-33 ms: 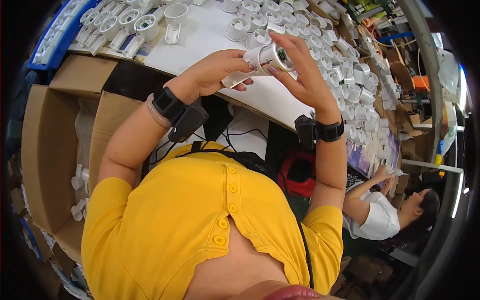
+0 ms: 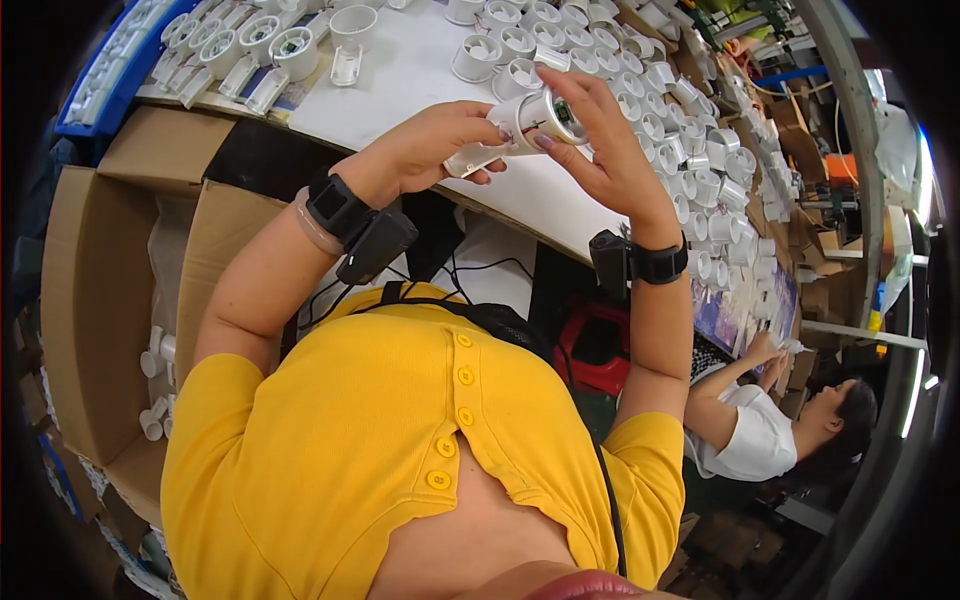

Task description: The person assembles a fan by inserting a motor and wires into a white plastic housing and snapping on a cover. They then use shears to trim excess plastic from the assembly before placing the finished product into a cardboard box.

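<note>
Above the front edge of the table, both hands hold one white round plastic housing (image 2: 521, 112) with a flat arm-like piece sticking out. My left hand (image 2: 432, 142) is closed around that arm piece, thumb near the joint. The housing is tilted, and inside its open end a small green circuit board (image 2: 563, 108) shows. Thin wires, one of them red, run near the joint. My right hand (image 2: 618, 160) grips the cup part, its thumb at the near side and its fingers over the far rim. Fingertips partly hide the housing.
Many similar white cups (image 2: 690, 130) cover the table's right side. Housings with boards (image 2: 293, 55) stand in a row at far left, beside a blue crate (image 2: 98, 105). A cardboard box (image 2: 90, 330) with white parts stands left. A person (image 2: 750, 430) works at right.
</note>
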`<state>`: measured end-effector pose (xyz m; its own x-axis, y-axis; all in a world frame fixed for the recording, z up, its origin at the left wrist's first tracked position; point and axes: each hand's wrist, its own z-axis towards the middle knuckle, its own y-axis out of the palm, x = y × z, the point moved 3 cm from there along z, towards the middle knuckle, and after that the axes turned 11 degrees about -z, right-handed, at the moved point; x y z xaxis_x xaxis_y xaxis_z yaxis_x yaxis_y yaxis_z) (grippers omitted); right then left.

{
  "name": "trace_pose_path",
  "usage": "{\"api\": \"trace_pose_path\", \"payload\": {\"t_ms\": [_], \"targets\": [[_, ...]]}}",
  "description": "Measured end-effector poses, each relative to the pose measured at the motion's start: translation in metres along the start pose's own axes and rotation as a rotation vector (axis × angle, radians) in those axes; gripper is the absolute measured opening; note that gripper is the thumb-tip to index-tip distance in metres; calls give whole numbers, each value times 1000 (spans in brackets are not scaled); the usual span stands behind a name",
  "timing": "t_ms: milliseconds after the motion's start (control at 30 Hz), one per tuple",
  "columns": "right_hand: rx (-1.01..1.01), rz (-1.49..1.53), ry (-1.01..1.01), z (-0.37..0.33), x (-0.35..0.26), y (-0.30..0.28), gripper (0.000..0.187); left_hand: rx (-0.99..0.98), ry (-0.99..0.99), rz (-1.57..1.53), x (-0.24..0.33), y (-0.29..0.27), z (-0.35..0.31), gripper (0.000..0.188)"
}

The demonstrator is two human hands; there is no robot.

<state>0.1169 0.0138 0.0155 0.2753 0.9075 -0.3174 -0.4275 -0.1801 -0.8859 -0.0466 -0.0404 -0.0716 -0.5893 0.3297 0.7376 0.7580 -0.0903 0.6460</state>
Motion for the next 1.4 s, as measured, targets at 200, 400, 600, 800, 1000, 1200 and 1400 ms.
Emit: {"api": "trace_pose_path", "payload": {"t_ms": [200, 400, 600, 800, 1000, 1200, 1400], "targets": [[-122, -136, 18, -3, 8, 20, 61, -7, -42, 78, -16, -15, 4, 40], [-118, -81, -34, -4, 23, 31, 62, -19, -22, 109, -33, -26, 24, 41], [-159, -67, 79, -9, 31, 47, 61, 251, 455, 961, -34, -20, 8, 35], [-178, -61, 98, -6, 34, 50, 61, 313, 629, 1064, -39, -24, 7, 27], [-165, -9, 59, -4, 34, 52, 62, 346, 651, 1152, -35, -22, 5, 15], [-213, -14, -14, -4, 32, 35, 62, 335, 689, 1223, -36, -16, 6, 12], [-355, -57, 2, 0, 36, 31, 60, 265, 744, 1170, -39, -15, 4, 11]]}}
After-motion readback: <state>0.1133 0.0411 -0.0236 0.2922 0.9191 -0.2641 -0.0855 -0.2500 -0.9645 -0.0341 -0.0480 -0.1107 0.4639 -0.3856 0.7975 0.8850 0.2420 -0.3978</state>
